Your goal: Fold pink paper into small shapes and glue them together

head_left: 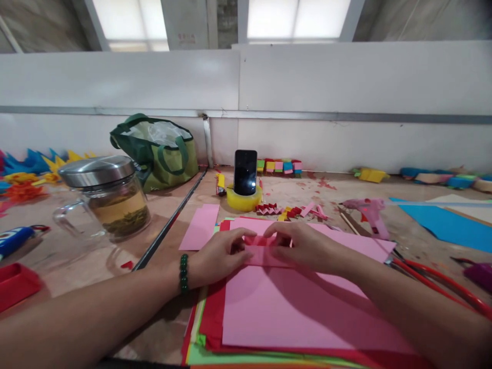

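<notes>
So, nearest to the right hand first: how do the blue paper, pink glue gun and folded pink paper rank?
1. Folded pink paper: in the right hand.
2. Pink glue gun: to its right.
3. Blue paper: farther right.

The left hand [221, 251] and right hand [303, 245] are bare; a bracelet [184, 273] of round, dark-green beads circles the left wrist [194, 271].

Two hands [221, 253], one phone [245, 171], one bag [169, 154], one glue gun [371, 210]

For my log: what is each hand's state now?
Left hand: closed, holding folded pink paper strip, left end.
Right hand: closed on its right end.
</notes>
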{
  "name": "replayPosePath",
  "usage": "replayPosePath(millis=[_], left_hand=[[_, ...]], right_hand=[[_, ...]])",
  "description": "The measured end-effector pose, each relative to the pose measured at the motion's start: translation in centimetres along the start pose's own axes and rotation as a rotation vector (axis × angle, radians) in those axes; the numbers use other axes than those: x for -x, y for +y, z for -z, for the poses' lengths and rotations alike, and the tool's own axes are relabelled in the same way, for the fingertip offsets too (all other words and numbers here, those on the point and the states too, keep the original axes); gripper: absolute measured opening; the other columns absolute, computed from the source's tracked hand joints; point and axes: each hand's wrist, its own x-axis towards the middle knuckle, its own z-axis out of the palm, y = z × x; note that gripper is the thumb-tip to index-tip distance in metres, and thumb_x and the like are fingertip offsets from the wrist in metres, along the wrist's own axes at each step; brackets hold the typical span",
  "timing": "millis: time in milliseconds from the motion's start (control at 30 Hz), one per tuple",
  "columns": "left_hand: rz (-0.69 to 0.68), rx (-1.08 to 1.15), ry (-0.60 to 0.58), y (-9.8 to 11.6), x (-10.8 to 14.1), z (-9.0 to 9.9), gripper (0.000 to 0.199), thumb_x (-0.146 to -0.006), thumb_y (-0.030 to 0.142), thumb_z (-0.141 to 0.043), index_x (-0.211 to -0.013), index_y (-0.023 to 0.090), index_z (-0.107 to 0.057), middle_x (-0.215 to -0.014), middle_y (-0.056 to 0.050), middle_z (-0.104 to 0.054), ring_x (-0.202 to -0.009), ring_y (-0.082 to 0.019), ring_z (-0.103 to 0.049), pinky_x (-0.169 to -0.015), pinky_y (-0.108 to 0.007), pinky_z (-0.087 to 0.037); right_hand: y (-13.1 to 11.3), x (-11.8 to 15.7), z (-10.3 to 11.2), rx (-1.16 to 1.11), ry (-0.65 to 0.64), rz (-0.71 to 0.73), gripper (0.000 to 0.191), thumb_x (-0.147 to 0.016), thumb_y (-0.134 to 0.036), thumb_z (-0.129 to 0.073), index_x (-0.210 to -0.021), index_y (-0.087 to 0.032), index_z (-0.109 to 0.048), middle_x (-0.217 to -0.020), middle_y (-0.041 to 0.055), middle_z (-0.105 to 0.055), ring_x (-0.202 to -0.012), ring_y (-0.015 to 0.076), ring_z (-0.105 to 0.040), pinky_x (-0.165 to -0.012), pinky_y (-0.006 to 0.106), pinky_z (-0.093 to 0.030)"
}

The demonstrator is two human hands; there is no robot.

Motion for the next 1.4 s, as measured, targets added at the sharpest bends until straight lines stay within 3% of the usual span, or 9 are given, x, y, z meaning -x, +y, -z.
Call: replayPosePath(millis=[233,367,767,867,1000,1100,1167,1267,1400], left_hand=[[-0.28,-0.379,0.123,0.2,0.8,0.2,0.031,-0.084,0.023,-0.057,-0.115,0.02,-0.06,-0.102,-0.008,-0.058,-0.091,-0.019,-0.054,-0.081,-0.034,-0.045],[-0.467,-0.609,-0.108,1.3,1.4,0.3,0.022,-0.091,0.031,-0.049,-0.089,0.02,-0.068,-0.094,-0.007,-0.059,-0.085,-0.019,-0.053,-0.078,-0.035,-0.041],[-0.384,-0.552,-0.069,1.3,1.7,1.3,0.028,-0.087,0.02,-0.051,-0.065,0.014,-0.067,-0.079,-0.007,-0.066,-0.073,-0.016,-0.059,-0.073,-0.03,-0.042],[-0.413,-0.531,-0.062,1.1,1.7,1.1,0.03,-0.087,0.021,-0.05,-0.063,0.014,-0.067,-0.077,-0.008,-0.066,-0.072,-0.016,-0.059,-0.072,-0.029,-0.044],[-0.425,-0.509,-0.006,1.2,1.6,0.7,0.027,-0.087,0.021,-0.051,-0.065,0.015,-0.066,-0.079,-0.007,-0.066,-0.074,-0.016,-0.059,-0.074,-0.029,-0.045],[-0.284,-0.401,0.247,1.9,0.4,1.1,0.018,-0.083,0.033,-0.06,-0.086,0.017,-0.067,-0.103,-0.011,-0.064,-0.096,-0.023,-0.057,-0.087,-0.037,-0.045],[-0.123,-0.202,0.389,2.7,-0.9,1.6,0.039,-0.08,0.044,-0.064,-0.107,0.017,-0.061,-0.111,-0.012,-0.061,-0.104,-0.026,-0.055,-0.092,-0.042,-0.043],[0.076,0.249,0.282,3.4,-2.8,1.8,0.049,-0.074,0.046,-0.069,-0.111,0.014,-0.06,-0.106,-0.011,-0.063,-0.097,-0.024,-0.058,-0.088,-0.038,-0.045],[0.216,0.575,0.09,2.6,-3.6,0.5,0.046,-0.073,0.051,-0.066,-0.094,0.01,-0.067,-0.086,-0.009,-0.067,-0.073,-0.018,-0.06,-0.07,-0.031,-0.048]], right_hand=[[-0.5,0.2,0.5,0.16,0.011,-0.093,0.026,-0.074,-0.022,-0.06,-0.099,-0.021,-0.065,-0.079,0.0029,-0.067,-0.066,0.016,-0.057,-0.056,0.023,-0.036],[-0.9,0.5,0.3,0.319,0.056,0.05,0.012,-0.075,-0.028,-0.063,-0.084,-0.022,-0.066,-0.088,0.0046,-0.064,-0.074,0.0174,-0.056,-0.061,0.025,-0.036],[2.4,0.0,3.5,0.259,-0.225,-0.179,0.034,-0.057,-0.048,-0.078,-0.064,-0.021,-0.059,-0.063,-0.0008,-0.06,-0.058,0.0153,-0.051,-0.047,0.025,-0.029],[3.8,-0.3,3.7,0.184,-0.014,-0.153,0.039,-0.065,-0.055,-0.072,-0.074,-0.02,-0.059,-0.069,0.0006,-0.062,-0.061,0.0161,-0.054,-0.05,0.025,-0.035],[3.7,-1.4,1.1,-0.094,0.19,0.102,0.034,-0.07,-0.031,-0.072,-0.098,-0.017,-0.06,-0.075,0.0002,-0.066,-0.063,0.0142,-0.06,-0.058,0.025,-0.046],[3.0,-1.9,-0.6,-0.066,0.347,0.16,0.023,-0.085,-0.023,-0.057,-0.107,-0.016,-0.057,-0.072,0.0005,-0.064,-0.065,0.0144,-0.059,-0.062,0.027,-0.048],[2.6,-1.8,-1.0,-0.011,0.545,0.285,0.02,-0.088,-0.024,-0.055,-0.108,-0.018,-0.057,-0.078,0.0021,-0.065,-0.07,0.0156,-0.06,-0.066,0.029,-0.048],[2.5,-1.3,-1.3,0.079,0.707,0.506,0.02,-0.09,-0.024,-0.056,-0.109,-0.022,-0.056,-0.087,0.0038,-0.067,-0.076,0.0168,-0.063,-0.069,0.03,-0.05],[3.0,-1.2,-1.6,0.074,0.816,0.527,0.021,-0.091,-0.023,-0.055,-0.112,-0.023,-0.054,-0.086,0.0033,-0.067,-0.073,0.0166,-0.064,-0.068,0.03,-0.053]])
